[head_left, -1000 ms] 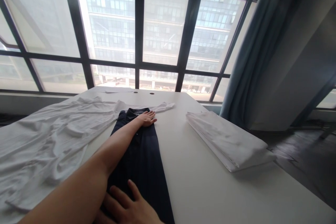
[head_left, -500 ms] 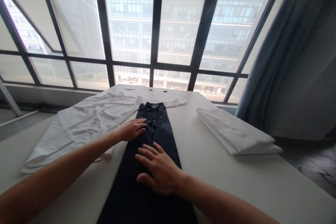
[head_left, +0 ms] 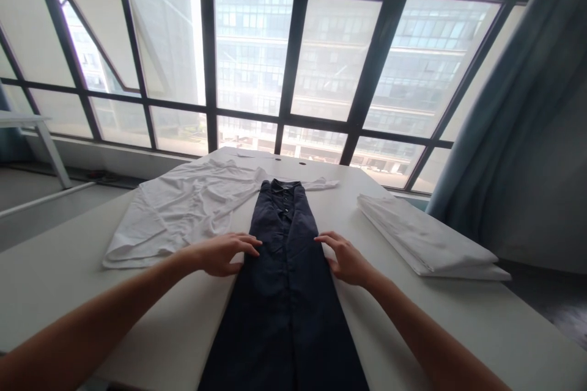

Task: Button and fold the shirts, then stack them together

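A dark navy shirt (head_left: 287, 293) lies face up, folded into a long narrow strip, with its collar and small buttons at the far end. A seam or fold line runs down its middle. On its left edge rest the outstretched fingers of my left hand (head_left: 224, 253), the thumb lower at the side. Across from it, my right hand (head_left: 345, 258) touches the right edge with its fingertips, thumb and fingers apart. Neither hand visibly pinches the cloth. The strip's near end runs out of the bottom of the view.
The white table (head_left: 151, 324) carries a spread, wrinkled white shirt (head_left: 188, 208) on the left. A folded stack of white cloth (head_left: 431, 238) lies on the right. Beyond stand large dark-framed windows (head_left: 279, 55) and a blue-grey curtain (head_left: 499, 110). Another white table (head_left: 46, 140) stands far left.
My right hand has gone from lying flat on the navy shirt's middle to its right edge. My left hand has slid nearer along the left edge. The view has turned slightly left.
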Available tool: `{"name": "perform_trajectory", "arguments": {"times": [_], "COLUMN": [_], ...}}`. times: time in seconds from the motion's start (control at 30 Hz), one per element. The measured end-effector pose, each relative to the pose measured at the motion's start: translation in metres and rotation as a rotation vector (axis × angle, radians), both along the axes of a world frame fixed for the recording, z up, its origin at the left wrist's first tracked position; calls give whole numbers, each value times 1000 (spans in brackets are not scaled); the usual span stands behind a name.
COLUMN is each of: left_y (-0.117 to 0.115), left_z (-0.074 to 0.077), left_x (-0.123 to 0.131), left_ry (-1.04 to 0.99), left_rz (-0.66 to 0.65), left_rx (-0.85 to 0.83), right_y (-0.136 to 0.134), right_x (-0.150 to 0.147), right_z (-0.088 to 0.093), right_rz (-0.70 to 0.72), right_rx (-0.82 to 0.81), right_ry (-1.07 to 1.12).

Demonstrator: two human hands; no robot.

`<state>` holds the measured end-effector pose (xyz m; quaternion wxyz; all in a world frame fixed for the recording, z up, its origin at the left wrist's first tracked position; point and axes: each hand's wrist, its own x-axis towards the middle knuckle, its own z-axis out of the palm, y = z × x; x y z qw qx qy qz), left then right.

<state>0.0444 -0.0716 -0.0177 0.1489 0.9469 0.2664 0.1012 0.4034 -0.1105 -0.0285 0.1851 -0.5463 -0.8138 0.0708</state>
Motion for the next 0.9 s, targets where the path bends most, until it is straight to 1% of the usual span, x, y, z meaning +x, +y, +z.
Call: {"name": "perform_trajectory", "arguments": {"times": [0.17, 0.3, 0.37, 0.43, 0.5, 0.57, 0.63, 0.7, 0.8, 0.87, 0.9], "left_y": [-18, -32, -39, -45, -50, -54, -61, -71, -91, -102, -104], "left_z": [8, 11, 12, 13, 16, 21, 30, 43, 70, 89, 97], "left_x": [5, 16, 21, 24, 27, 29, 32, 34, 34, 32, 30], "left_ry": [71, 117, 103, 75, 34, -35, -118, -177, -207, -206, -201], "left_rz": [-181, -254, -295, -335, -370, -400, -420, -440, -494, -541, -561], "left_rx": [-157, -187, -187, -187, -197, -244, -320, -397, -495, -564, -593], "right_y": [-15, -32, -42, -50, -57, -62, -68, -76, -90, -97, -97], "right_x": [-3, -10, -18, -27, -34, -37, -37, -36, -34, -33, -31], "right_z": [18, 33, 40, 45, 50, 57, 68, 80, 97, 104, 106], "right_rz": [168, 289, 351, 404, 459, 510, 549, 591, 696, 762, 782], "right_rx": [-183, -278, -320, -352, -391, -452, -512, -549, -607, -672, -710], "right_ry": [31, -28, -54, -32, 34, 119, 188, 240, 322, 403, 444]}}
